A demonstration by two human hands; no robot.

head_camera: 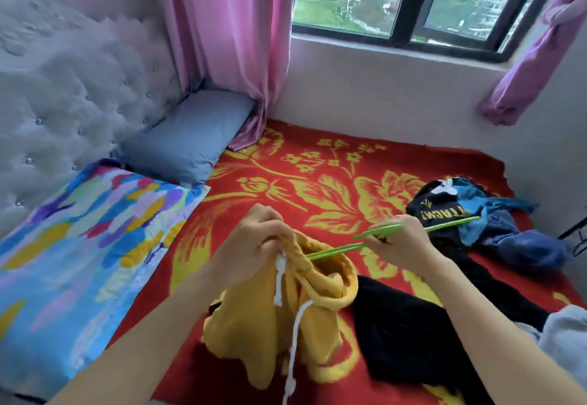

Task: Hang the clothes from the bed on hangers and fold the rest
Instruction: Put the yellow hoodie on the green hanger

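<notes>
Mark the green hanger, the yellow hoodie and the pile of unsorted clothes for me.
green hanger (336, 250): head view, on the bar beside the hood opening.
yellow hoodie (254, 325): head view, on the body fabric below the hood.
clothes pile (427, 211): head view, on the black lettered shirt.

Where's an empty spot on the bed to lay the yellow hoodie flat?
The red blanket is bare between the blue pillow, the window wall and the clothes pile. The near right is crowded: a black garment lies beside the yellow hoodie.
</notes>
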